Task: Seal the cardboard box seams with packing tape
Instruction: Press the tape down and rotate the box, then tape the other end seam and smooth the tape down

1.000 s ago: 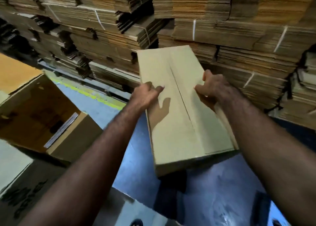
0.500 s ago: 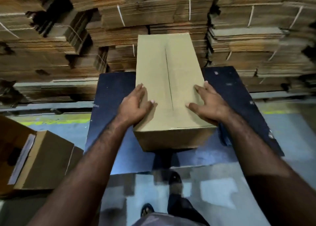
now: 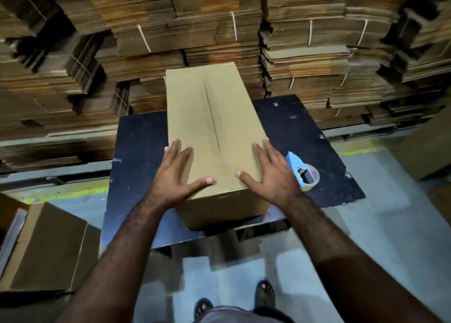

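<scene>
While tall brown cardboard box [image 3: 214,132] stands on dark blue table [image 3: 139,151], left hand [image 3: 179,176] and right hand [image 3: 269,173] press top flaps, fingers straight, spread; blue tape dispenser [image 3: 302,172] just beside right hand.

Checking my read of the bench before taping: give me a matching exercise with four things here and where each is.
Things:
1. left hand
2. right hand
3. tape dispenser
4. cardboard box

Places:
A. on the dark table, right of the box
B. flat on the box top, right of the seam
C. standing in the middle of the table
D. flat on the box top's left edge

Pairs: 1-D, 2-B, 3-A, 4-C
</scene>
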Action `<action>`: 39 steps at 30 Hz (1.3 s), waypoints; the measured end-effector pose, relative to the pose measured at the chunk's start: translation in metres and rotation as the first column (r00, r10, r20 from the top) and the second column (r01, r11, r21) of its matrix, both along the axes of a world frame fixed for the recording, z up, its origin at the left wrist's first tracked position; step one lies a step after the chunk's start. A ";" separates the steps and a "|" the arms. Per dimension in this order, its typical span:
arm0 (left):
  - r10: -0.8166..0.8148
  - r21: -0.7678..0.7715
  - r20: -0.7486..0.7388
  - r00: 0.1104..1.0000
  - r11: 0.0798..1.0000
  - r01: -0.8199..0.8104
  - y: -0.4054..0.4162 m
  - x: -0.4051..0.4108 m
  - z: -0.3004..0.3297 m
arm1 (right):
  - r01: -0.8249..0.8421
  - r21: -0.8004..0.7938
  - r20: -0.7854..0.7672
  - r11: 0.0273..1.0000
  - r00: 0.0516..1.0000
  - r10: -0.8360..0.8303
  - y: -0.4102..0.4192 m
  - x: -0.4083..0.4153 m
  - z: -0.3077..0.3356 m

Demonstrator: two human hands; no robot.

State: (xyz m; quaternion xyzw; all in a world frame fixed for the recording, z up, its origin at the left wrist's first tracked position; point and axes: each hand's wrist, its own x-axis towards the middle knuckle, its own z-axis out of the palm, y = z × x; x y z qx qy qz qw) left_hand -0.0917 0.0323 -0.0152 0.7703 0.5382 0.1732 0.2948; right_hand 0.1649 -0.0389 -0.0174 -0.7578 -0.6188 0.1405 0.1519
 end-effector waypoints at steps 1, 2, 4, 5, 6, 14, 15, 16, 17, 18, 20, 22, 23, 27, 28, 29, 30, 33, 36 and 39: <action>0.008 0.013 -0.020 1.000 1.000 -0.008 0.003 0.003 0.001 | 0.003 -0.003 0.006 1.000 1.000 -0.003 0.005 0.002 0.000; 0.016 0.039 -0.039 0.999 0.999 -0.014 0.007 0.006 0.002 | 0.004 -0.011 0.005 1.000 1.000 -0.004 0.011 0.005 0.001; 0.002 0.122 -0.100 0.995 0.992 0.010 0.016 0.013 0.007 | -0.006 -0.040 0.001 0.999 1.000 0.006 0.026 0.012 0.004; -0.015 0.159 -0.147 0.989 0.987 0.039 0.022 0.018 0.010 | -0.013 -0.055 0.006 0.998 1.000 0.013 0.033 0.015 0.006; -0.027 0.174 -0.198 0.980 0.983 0.063 0.027 0.026 0.013 | -0.019 -0.062 0.017 0.998 1.000 0.020 0.039 0.017 0.008; 0.145 0.325 -0.357 0.923 0.946 -0.023 0.021 0.085 -0.004 | -0.058 -0.012 -0.045 0.998 0.997 0.057 0.075 0.042 -0.001; 0.149 0.326 -0.346 0.926 0.945 -0.030 0.023 0.085 -0.005 | -0.062 -0.002 -0.066 0.998 0.996 0.062 0.078 0.043 -0.003; 0.147 0.327 -0.346 0.927 0.945 -0.028 0.025 0.086 -0.004 | -0.066 0.006 -0.076 0.998 0.995 0.066 0.079 0.044 -0.004; 0.145 0.336 -0.360 0.922 0.942 -0.017 0.026 0.087 -0.004 | -0.069 0.009 -0.080 0.998 0.994 0.070 0.081 0.044 -0.004; 0.144 0.356 -0.378 0.915 0.934 0.001 0.027 0.088 -0.003 | -0.076 0.002 -0.088 0.997 0.993 0.076 0.083 0.045 -0.005; 0.136 0.413 -0.385 0.913 0.910 0.038 0.022 0.095 -0.004 | -0.107 -0.026 -0.152 0.994 0.983 0.102 0.087 0.052 -0.004; 0.128 0.427 -0.371 0.920 0.903 0.047 0.014 0.109 -0.005 | -0.147 0.013 -0.348 0.989 0.927 0.142 0.091 0.066 -0.005; 0.127 0.413 -0.370 0.920 0.910 0.040 0.010 0.119 -0.007 | -0.143 0.066 -0.436 0.987 0.886 0.158 0.091 0.075 -0.005; 0.171 0.402 -0.393 0.904 0.916 0.001 -0.003 0.143 -0.017 | -0.044 0.230 -0.454 0.972 0.879 0.147 0.078 0.107 -0.027; 0.183 0.412 -0.393 0.901 0.911 -0.005 -0.003 0.143 -0.020 | -0.047 0.228 -0.461 0.973 0.875 0.151 0.075 0.111 -0.034; 0.189 0.420 -0.387 0.902 0.908 -0.010 -0.001 0.143 -0.022 | -0.057 0.218 -0.476 0.974 0.865 0.157 0.073 0.112 -0.038; 0.190 0.419 -0.385 0.903 0.908 -0.012 0.001 0.142 -0.023 | -0.060 0.202 -0.499 0.978 0.852 0.156 0.072 0.112 -0.041; 0.185 0.403 -0.389 0.902 0.915 -0.013 0.005 0.141 -0.022 | -0.001 0.156 -0.491 0.988 0.867 0.078 0.067 0.118 -0.050; 0.173 0.431 -0.397 0.902 0.902 0.016 0.003 0.140 -0.027 | 0.234 0.006 -0.320 0.972 0.922 -0.220 0.050 0.140 -0.077; 0.169 0.440 -0.407 0.898 0.898 0.030 0.002 0.137 -0.030 | 0.325 -0.211 -0.097 0.922 0.931 -0.351 0.035 0.159 -0.108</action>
